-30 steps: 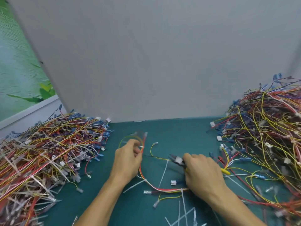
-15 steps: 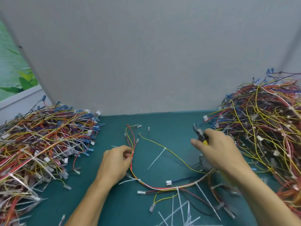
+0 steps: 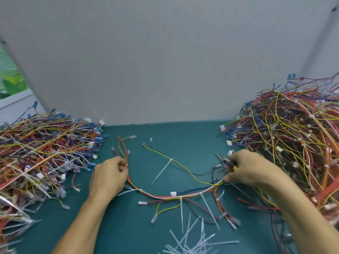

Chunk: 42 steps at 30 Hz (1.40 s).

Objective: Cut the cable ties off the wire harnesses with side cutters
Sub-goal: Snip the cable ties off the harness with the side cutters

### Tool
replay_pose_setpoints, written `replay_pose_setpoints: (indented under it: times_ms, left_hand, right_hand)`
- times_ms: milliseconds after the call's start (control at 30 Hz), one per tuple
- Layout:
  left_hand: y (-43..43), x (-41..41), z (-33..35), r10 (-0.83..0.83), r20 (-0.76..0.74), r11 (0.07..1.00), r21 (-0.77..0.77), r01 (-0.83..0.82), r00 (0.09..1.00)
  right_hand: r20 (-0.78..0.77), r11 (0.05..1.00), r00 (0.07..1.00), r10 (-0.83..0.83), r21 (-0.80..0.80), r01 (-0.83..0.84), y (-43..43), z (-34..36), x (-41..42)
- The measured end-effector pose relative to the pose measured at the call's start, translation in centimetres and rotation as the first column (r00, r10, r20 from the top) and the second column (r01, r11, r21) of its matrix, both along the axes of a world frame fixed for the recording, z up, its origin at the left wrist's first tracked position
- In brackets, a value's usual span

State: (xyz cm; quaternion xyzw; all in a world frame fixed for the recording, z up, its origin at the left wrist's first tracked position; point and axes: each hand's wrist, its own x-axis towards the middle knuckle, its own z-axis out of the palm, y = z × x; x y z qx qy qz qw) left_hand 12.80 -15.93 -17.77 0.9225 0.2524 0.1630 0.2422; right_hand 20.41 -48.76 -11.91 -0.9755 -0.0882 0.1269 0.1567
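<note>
Harness of red, yellow, white wires (image 3: pixel 157 196) with white ties (image 3: pixel 181 213), centre frame.
Left hand (image 3: pixel 108 177) pinches it; right hand (image 3: pixel 251 171) grips yellow-handled side cutters (image 3: pixel 226 162).

- Wiring workshop bench, hand-assembly or rework type.
- Teal-topped desk (image 3: pixel 165 136), backed by plain grey partition (image 3: pixel 165 61).
- Bulk stock: left heap of harnesses (image 3: pixel 42 149) and right heap of harnesses (image 3: pixel 293 140), both tangled, multicoloured, with connectors.
- Loose white cable ties (image 3: pixel 192 241) littered at near edge.
- Single harness (image 3: pixel 176 196) spread mid-desk, pinched by left hand (image 3: pixel 110 176).
- Side cutters (image 3: pixel 224 160), yellow-handled, gripped in right hand (image 3: pixel 251 169).
</note>
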Motion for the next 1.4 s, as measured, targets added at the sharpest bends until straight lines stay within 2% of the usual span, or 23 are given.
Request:
replay_pose_setpoints:
  times_ms: [167,300,433,567,667,767,867,967,1133,1267,1400]
  left_hand:
    - [0.6,0.4,-0.2,-0.001,0.022,1.0,0.017,0.0,1.0]
    - [1.0,0.4,-0.3,-0.018,0.027,0.999,0.039,0.017,0.999]
    - [1.0,0.4,-0.3,-0.021,0.022,0.998,0.058,0.02,1.0]
    - [0.8,0.4,-0.2,-0.019,0.016,0.998,0.056,0.018,1.0]
    - [0.7,0.4,0.0,-0.024,0.002,0.997,0.076,0.024,1.0]
    - [0.4,0.2,0.3,-0.024,-0.003,0.992,0.12,0.024,1.0]
    - [0.0,0.1,0.8,-0.04,0.01,0.988,0.15,0.038,0.999]
    - [-0.6,0.1,1.3,-0.096,0.057,0.983,0.161,0.086,0.994]
    - [-2.2,0.1,2.5,-0.196,0.148,0.975,0.137,0.176,0.969]
    - [-3.7,-0.3,4.2,-0.309,0.162,0.949,0.115,0.293,0.937]
    - [-5.7,-1.0,5.8,-0.425,0.14,0.901,0.159,0.403,0.894]
  right_hand:
    - [0.027,0.998,0.999,-0.033,0.055,0.032,0.9,-1.3,0.1]
    - [-0.036,0.994,0.999,0.011,0.109,-0.007,0.6,-1.1,0.3]
    - [-0.103,0.95,0.995,-0.013,0.31,0.045,-1.0,-0.6,1.0]
    - [-0.056,0.867,0.995,-0.084,0.487,0.101,-2.1,-0.5,1.6]
    - [0.025,0.806,0.995,-0.101,0.588,0.067,-2.3,-0.5,1.6]
    - [0.085,0.854,0.995,-0.046,0.52,-0.005,-2.4,-0.6,1.5]
    - [0.104,0.935,0.994,0.025,0.35,-0.06,-2.3,-0.9,1.6]
    - [0.038,0.972,0.997,0.064,0.226,-0.071,-2.3,-0.8,1.6]
    - [-0.104,0.981,0.98,0.171,0.11,-0.16,-2.3,-0.2,1.1]
    - [-0.001,0.985,0.986,0.167,0.051,-0.166,-2.1,-0.4,1.3]
    - [0.131,0.989,0.982,0.138,0.043,-0.144,-2.2,-0.8,1.7]
